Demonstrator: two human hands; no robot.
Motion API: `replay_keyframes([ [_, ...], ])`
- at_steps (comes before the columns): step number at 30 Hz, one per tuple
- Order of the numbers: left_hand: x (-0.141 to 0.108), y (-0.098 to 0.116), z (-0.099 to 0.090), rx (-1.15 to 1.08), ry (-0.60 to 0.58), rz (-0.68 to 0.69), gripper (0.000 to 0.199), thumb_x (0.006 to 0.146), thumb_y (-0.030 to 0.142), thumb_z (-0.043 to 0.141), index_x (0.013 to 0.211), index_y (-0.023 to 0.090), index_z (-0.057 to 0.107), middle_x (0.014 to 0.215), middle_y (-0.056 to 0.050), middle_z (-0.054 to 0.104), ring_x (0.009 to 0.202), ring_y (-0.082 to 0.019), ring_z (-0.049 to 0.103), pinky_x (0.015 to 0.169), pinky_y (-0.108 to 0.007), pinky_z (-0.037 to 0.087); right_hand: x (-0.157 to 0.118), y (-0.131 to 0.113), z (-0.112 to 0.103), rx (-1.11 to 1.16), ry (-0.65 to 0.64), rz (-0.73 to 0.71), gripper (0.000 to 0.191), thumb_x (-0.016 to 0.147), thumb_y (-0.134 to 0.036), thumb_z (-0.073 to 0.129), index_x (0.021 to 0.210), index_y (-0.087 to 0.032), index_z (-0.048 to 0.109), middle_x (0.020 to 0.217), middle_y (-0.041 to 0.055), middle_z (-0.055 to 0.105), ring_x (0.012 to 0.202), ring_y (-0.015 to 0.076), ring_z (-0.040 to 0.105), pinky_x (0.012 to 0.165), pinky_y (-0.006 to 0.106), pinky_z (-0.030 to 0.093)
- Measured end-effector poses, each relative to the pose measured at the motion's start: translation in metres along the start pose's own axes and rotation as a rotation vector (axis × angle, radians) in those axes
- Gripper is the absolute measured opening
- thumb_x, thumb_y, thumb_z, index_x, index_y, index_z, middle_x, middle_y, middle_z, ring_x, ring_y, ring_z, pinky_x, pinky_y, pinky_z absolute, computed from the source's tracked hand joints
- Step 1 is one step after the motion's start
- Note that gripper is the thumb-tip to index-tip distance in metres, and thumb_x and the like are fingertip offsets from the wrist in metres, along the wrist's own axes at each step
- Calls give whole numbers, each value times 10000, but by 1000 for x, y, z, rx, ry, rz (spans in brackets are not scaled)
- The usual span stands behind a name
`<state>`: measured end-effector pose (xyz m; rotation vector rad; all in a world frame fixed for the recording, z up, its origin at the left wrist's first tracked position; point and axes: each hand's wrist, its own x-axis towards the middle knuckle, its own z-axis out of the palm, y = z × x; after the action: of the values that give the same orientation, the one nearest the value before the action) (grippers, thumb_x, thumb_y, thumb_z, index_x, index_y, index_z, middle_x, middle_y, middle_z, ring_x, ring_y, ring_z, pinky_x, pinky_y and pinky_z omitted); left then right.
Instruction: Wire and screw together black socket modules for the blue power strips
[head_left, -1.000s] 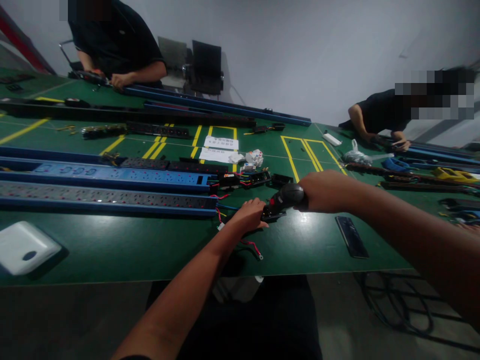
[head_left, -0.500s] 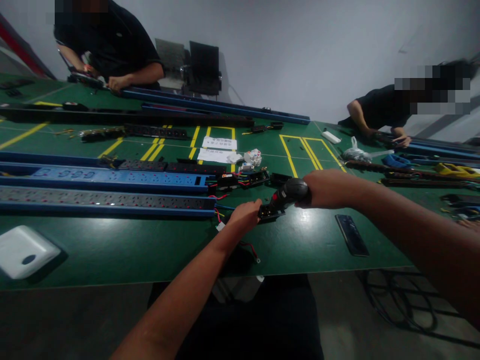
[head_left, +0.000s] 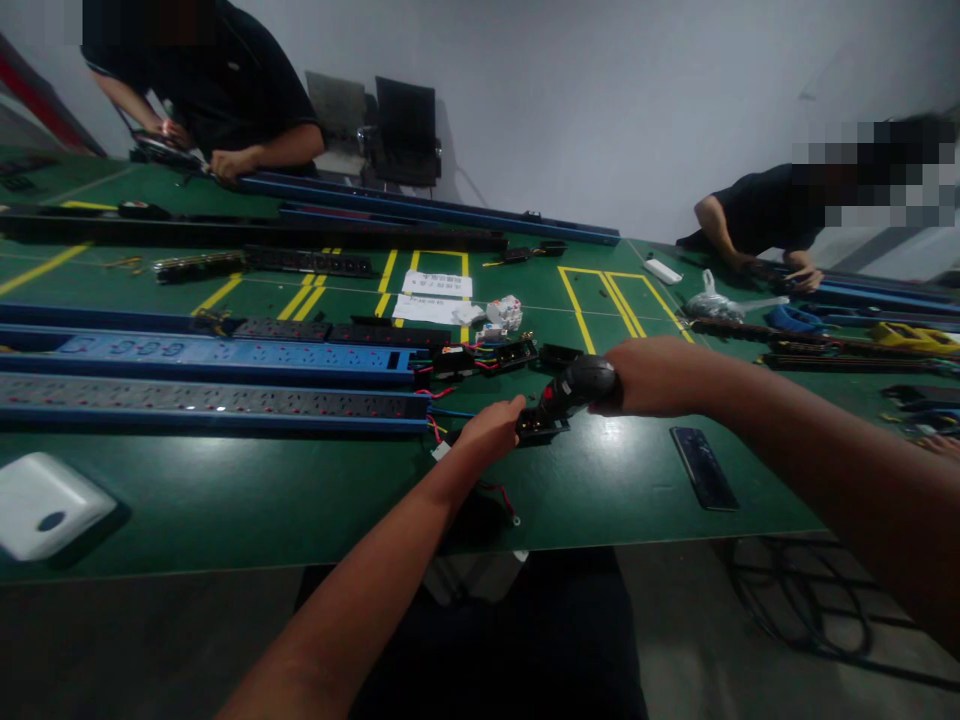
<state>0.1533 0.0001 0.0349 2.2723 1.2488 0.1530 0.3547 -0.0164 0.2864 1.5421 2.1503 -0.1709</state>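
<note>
Left hand (head_left: 491, 435): fingers curled at the box's left end; grip hidden, cannot tell.
Box (head_left: 551, 431): just right of the left hand, long axis roughly left-right.
Driver (head_left: 581, 385): slants down-left to the box, tip unclear.
Right hand (head_left: 649, 378): closed round the driver, farther from the box.

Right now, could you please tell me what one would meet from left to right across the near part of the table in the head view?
White box, left hand, black handheld tool, right hand, phone.
</note>
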Motion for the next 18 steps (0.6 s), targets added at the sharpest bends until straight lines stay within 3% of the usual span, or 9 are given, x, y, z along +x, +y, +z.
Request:
replay_keyframes([
  [14,5,-6,3,-78,-15,23,547,888,110,657,1409,241,558,1343,-152,750,1214,-328,713,963,-374,521,3,2,0,23,-12,-6,429,873,-600,753,1026,-215,867,946,140,829,834,317,771,671,368,507],
  [18,5,-9,5,-124,-3,50,537,878,93,648,1389,244,580,1352,-136,758,1224,-319,714,983,-368,516,7,3,0,46,-12,-33,419,880,-550,764,1127,-226,861,1030,132,838,920,324,783,733,379,530],
])
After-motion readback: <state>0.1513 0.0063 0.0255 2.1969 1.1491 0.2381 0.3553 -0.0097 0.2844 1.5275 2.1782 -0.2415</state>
